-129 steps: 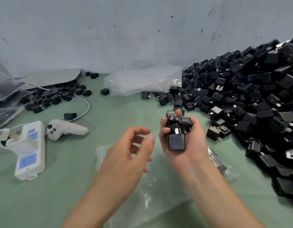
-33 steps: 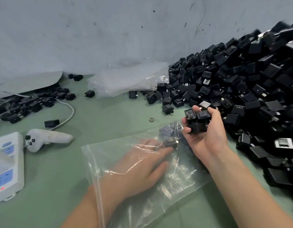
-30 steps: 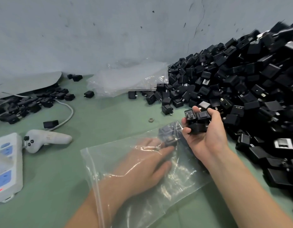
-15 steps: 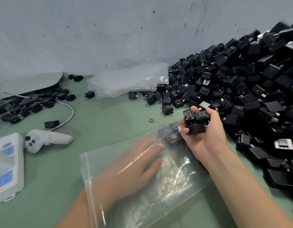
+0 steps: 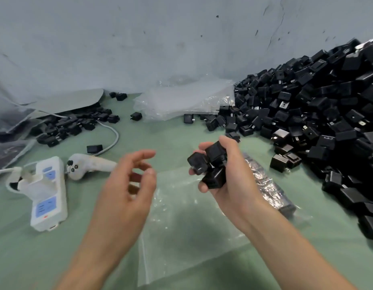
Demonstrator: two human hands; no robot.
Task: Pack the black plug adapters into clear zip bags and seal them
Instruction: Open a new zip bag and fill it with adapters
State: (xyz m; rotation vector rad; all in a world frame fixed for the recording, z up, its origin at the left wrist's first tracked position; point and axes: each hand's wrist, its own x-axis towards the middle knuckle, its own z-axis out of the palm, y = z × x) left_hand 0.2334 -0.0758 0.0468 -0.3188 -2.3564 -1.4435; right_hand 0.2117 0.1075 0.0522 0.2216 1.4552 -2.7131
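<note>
— What's in the clear plastic zip bag [image 5: 181,222]?
— It lies flat on the green worktop [image 5: 160,135]; a few black plug adapters [image 5: 271,193] show at its far end.
— And the hands?
— Right hand [image 5: 227,176] raised, palm up, fingers curled round a clutch of black cube adapters [image 5: 210,164]. Left hand [image 5: 127,189] hovers empty, fingers loosely spread

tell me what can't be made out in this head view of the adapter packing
- Left hand: motion-blurred, so whether its fingers pinch anything is unclear.
- Adapters in the right hand: exact count hidden by its fingers and palm.
- Filled bag behind the right wrist: partly covered, seal not visible.
- Adapter pile: cut off by the right edge.
- Clear zip bag on the table: its zip edge is too faint to judge.
</note>
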